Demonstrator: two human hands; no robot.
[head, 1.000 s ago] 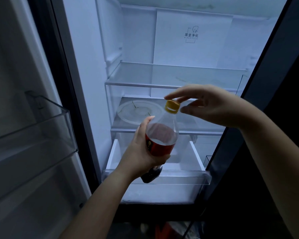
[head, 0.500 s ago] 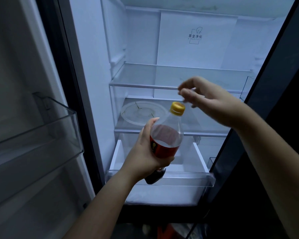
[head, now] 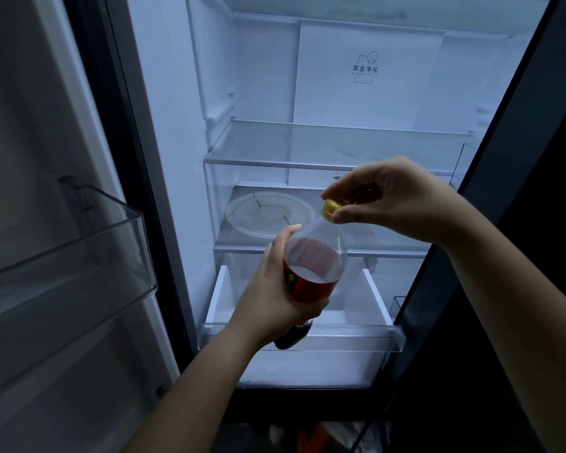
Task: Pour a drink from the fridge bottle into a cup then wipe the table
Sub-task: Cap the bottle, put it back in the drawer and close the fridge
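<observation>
In the head view, a plastic bottle is held tilted before the open fridge, its dark drink filling only the lower part. The left hand is wrapped around the labelled middle; the right hand, at two o'clock from it, has its fingers pinched on the yellow cap. The bottle is judged light and thin-walled, possibly slick from the cold, so the label band is the best hold. No cup is seen.
</observation>
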